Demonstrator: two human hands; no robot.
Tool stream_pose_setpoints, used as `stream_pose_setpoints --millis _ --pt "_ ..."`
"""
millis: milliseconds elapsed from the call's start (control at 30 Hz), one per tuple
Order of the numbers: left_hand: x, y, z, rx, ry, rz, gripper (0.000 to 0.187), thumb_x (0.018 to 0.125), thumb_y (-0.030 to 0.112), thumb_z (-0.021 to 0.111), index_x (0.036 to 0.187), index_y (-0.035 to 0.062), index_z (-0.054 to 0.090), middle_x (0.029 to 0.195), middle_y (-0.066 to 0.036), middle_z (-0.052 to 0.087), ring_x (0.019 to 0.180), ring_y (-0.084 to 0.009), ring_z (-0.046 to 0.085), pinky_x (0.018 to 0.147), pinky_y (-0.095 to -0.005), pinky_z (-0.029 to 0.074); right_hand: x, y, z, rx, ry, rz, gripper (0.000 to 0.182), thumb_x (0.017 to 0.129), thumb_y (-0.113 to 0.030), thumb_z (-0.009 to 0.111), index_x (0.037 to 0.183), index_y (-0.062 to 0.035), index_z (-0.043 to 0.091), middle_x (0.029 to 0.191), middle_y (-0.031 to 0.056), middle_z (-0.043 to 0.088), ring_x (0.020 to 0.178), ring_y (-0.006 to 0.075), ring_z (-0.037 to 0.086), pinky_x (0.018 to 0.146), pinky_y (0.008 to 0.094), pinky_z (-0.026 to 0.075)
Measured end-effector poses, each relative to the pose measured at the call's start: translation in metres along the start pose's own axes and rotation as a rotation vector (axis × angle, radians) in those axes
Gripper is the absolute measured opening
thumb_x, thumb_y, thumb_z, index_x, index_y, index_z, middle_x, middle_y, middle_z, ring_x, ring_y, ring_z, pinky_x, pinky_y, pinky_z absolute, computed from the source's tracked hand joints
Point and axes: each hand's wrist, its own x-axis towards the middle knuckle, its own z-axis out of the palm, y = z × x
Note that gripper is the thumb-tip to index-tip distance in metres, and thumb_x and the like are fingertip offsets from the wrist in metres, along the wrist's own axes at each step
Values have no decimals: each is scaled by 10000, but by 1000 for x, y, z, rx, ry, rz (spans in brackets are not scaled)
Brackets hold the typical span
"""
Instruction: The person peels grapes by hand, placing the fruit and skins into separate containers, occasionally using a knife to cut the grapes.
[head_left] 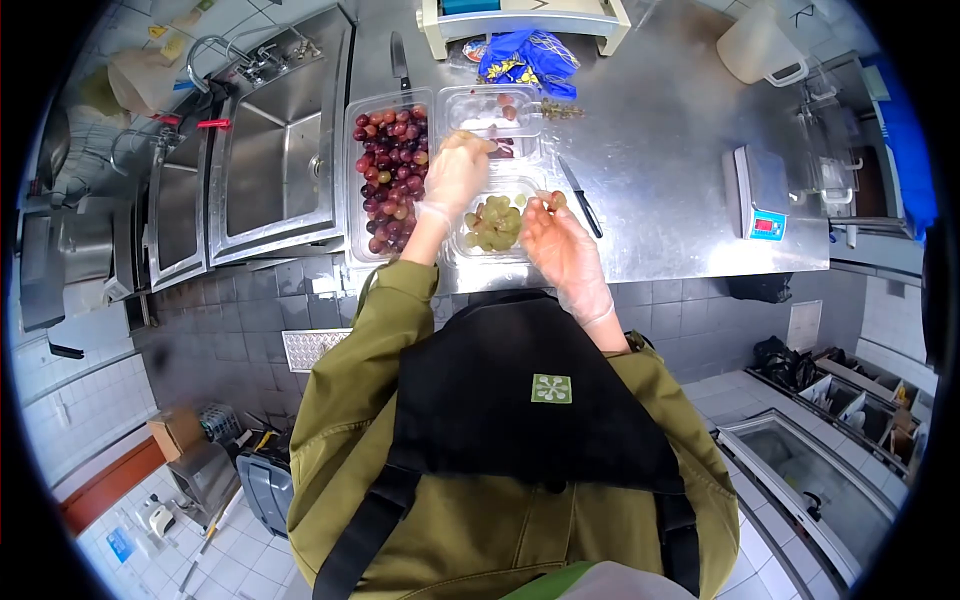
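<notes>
My left hand point(458, 172), in a clear glove, reaches over the inner edge of the red grapes point(392, 175) in a long clear container. Its fingers are pinched together beside a smaller clear container point(455, 97) with a few dark red pieces in it. What the pinch holds, if anything, is too small to make out. My right hand point(565, 250), also gloved, is closed at the fingertips on a reddish grape point(556, 200). Just left of it, green grapes point(494, 224) fill part of another clear container.
A black-handled knife point(580, 198) lies right of the containers, another knife point(400, 60) behind them. Grape stems point(562, 109) and a blue bag point(530, 62) lie farther back. A scale point(757, 195) and a white pitcher point(758, 48) stand right; steel sinks point(278, 165) are left.
</notes>
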Motion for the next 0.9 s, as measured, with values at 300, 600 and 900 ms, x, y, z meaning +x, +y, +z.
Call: stream_pose_setpoints --millis 300,600,900 --pt "17 -4 -8 -96 151 -39 180 850 116 521 941 82 672 965 -158 640 914 -357 608 811 -418 486 16 22 -31 -1682 268 -300 294 875 -93 544 1163 -48 574 950 123 654 834 274 634 773 315 485" --pt "77 3 53 -2 45 -18 208 811 97 540 975 150 656 984 -140 631 880 -354 625 793 -460 493 -2 9 -21 -2037 285 -356 316 882 -100 504 1186 -40 565 1043 160 640 913 336 634 809 372 501" --pt "78 -16 89 -35 122 20 123 761 79 622 880 80 592 873 -143 625 835 -348 617 741 -440 494 -4 8 -40 -1665 359 -400 261 923 -82 485 1158 -27 586 969 87 654 830 164 620 764 262 481"
